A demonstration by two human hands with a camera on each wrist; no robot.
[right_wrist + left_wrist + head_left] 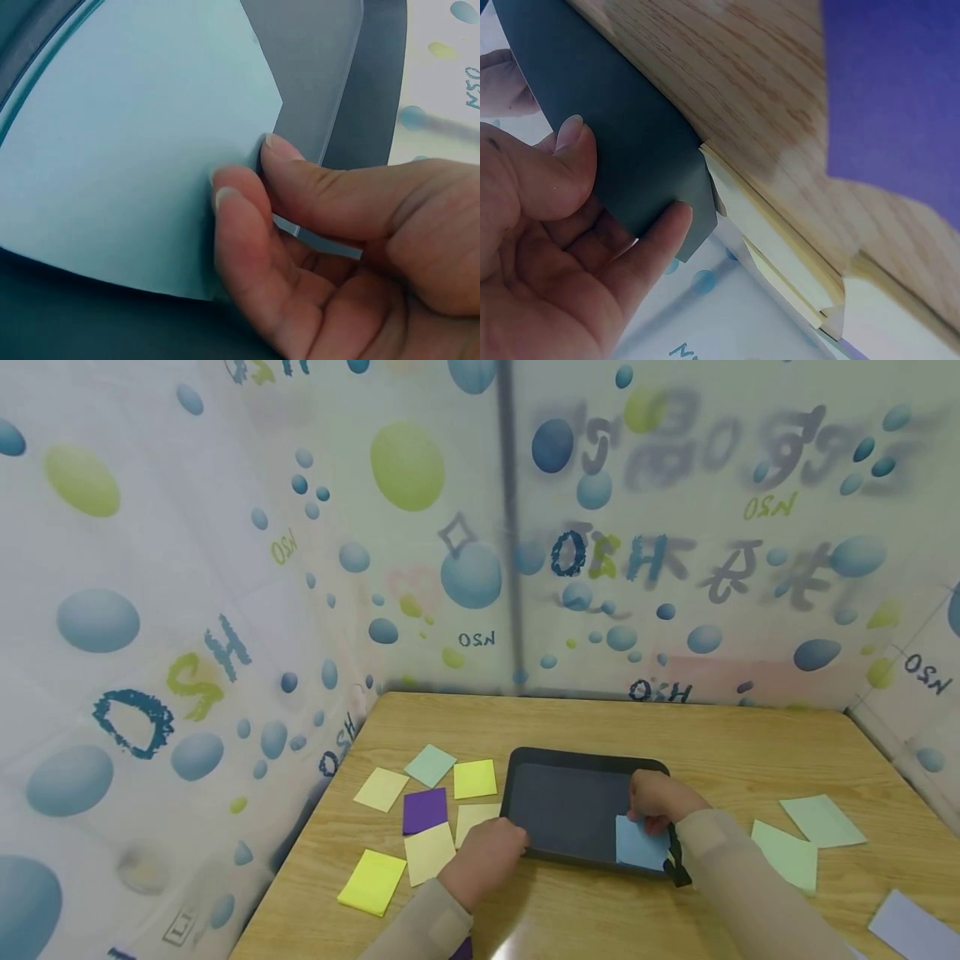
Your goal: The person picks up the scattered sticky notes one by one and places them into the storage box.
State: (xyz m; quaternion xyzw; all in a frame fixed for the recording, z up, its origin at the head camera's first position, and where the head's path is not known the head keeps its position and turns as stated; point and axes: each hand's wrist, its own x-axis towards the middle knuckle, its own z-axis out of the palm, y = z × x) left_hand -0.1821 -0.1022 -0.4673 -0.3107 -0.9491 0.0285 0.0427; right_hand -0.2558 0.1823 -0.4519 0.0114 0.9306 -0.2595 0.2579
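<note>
The right hand (663, 797) pinches the far right part of a blue sticky note (637, 847) between thumb and curled fingers; the note lies in the near right corner of a dark, shallow tray (562, 802). The left hand (491, 856) grips the tray's near left corner, its thumb on one face of the wall and fingers on the other. A small black piece (678, 864) by the tray's near right corner looks like a strap, though it is too blurred to be sure. The tray sits on a wooden table (750, 739). Left of it lie two bright yellow pads, a purple pad (425, 811), a pale green pad (431, 766) and three pale yellow pads, one of these partly behind the left hand. Right of the tray are two light green pads, just beside each other, and, nearer, a lavender pad (915, 927). White sheeting (420, 652) printed with blue and green spots stands behind the table and along its left side.
</note>
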